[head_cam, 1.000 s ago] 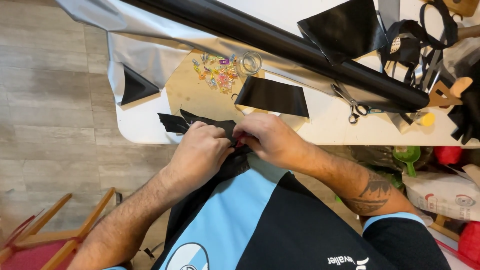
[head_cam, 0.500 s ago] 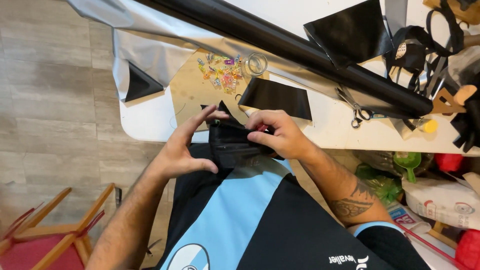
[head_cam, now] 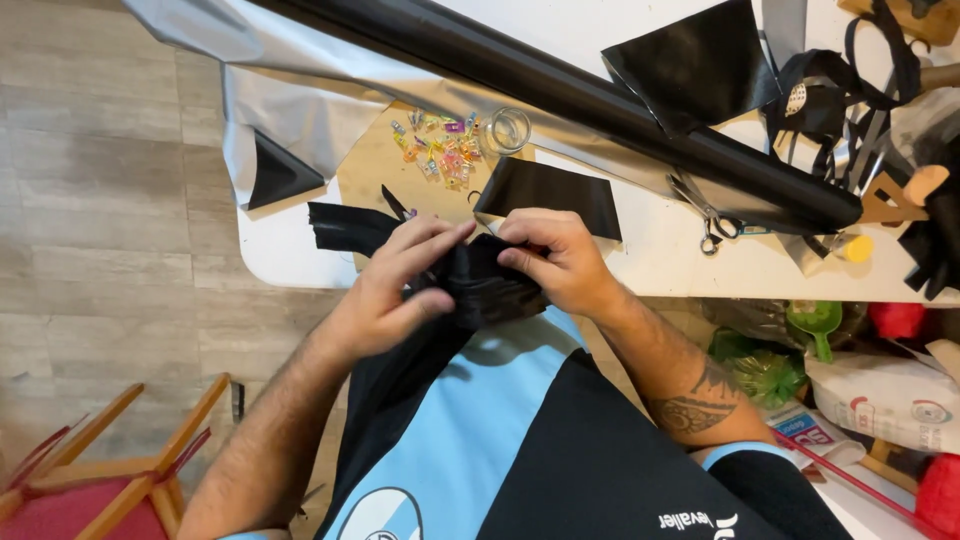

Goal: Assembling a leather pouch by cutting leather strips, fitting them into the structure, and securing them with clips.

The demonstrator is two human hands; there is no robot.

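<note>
i see both hands lifted off the white table [head_cam: 680,262]; left hand [head_cam: 395,290] and right hand [head_cam: 560,262] now pinch the folded black leatherette piece [head_cam: 485,285], each grip clenched on it.

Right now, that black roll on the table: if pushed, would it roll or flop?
The black roll is a long cylinder, so it would probably roll if pushed sideways. It lies straight, so likely stiff. Loose grey sheet trails from it and may drag.
</note>
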